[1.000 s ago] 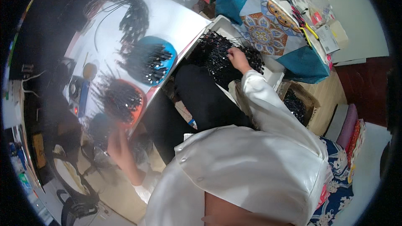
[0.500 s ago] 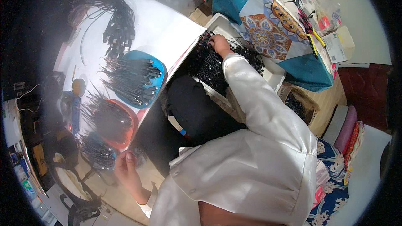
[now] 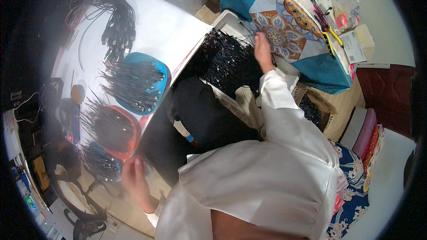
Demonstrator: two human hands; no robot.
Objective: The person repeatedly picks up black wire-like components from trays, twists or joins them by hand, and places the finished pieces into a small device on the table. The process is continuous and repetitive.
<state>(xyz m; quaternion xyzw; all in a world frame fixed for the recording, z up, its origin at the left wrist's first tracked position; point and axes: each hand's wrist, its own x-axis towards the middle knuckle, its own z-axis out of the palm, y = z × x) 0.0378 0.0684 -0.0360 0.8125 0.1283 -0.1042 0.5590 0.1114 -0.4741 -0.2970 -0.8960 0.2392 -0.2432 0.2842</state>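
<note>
My right hand (image 3: 263,52) is raised over the right side of a white bin (image 3: 228,21). Its fingers look extended, and nothing shows in them. A dense mass of black cable pieces (image 3: 227,62) fills the bin. My left hand (image 3: 134,180) is at the table's near edge, beside the lowest tray, with its fingers drawn together; what they hold, if anything, I cannot make out. Short black cables with metal plugs lie in a blue tray (image 3: 164,69). Others fill an orange-red tray (image 3: 136,124) and a smaller blue tray (image 3: 118,169).
On the white table (image 3: 164,18) lies a bundle of black USB cables (image 3: 119,35). A roll of tape (image 3: 77,94) sits at its left. Yellow-handled pliers (image 3: 334,35) rest on the cloth-covered table (image 3: 284,40). A cardboard box (image 3: 328,111) of black parts stands below it.
My right hand has lifted off the cables in the bin and moved right to its far side. My left hand has stayed nearly in place. The whole view has shifted slightly.
</note>
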